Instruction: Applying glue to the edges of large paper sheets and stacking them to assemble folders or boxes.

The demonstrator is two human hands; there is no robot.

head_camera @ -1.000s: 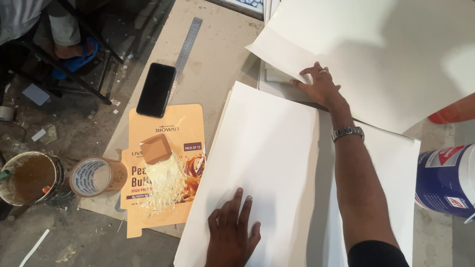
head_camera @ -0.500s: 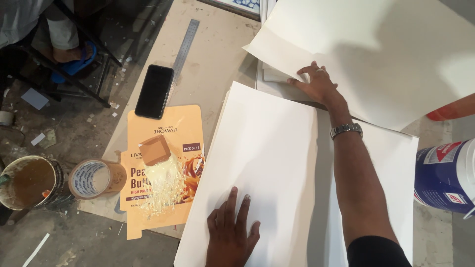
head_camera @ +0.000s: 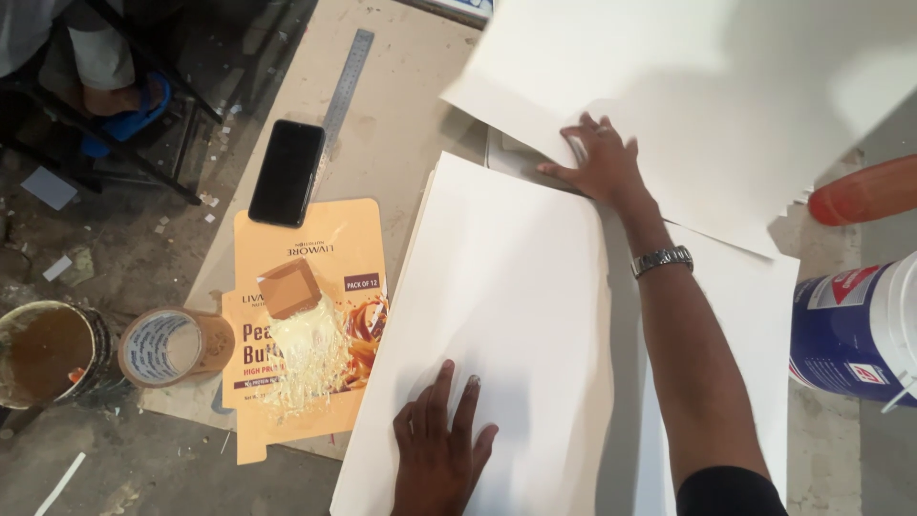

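A dusty workshop floor, with a flat brown board (head_camera: 401, 124) laid on it as the work surface. The left hand (head_camera: 441, 449) lies palm down, fingers spread and flat, holding nothing, pressing on the near end of a large white sheet (head_camera: 506, 315) that tops a stack of similar sheets. The right hand (head_camera: 600, 162), with a metal watch (head_camera: 662, 259) at the wrist, reaches to the far end; its fingers are splayed on the edge of an upper white sheet (head_camera: 726, 96) that lies raised and angled over the stack, gripping nothing that I can see. To handle this well, it seems wise to keep the left palm steady so the stack does not slide, and to guide the upper sheet by its edge without creasing it. Left of the stack lies a flattened orange carton (head_camera: 306, 334), touching a black phone (head_camera: 287, 172) beside a steel ruler (head_camera: 346, 81). A tape roll (head_camera: 172, 346) and an open tin (head_camera: 43, 354) sit further left; a blue and white bucket (head_camera: 855, 330) stands to the right, under an orange cylinder (head_camera: 864, 191)
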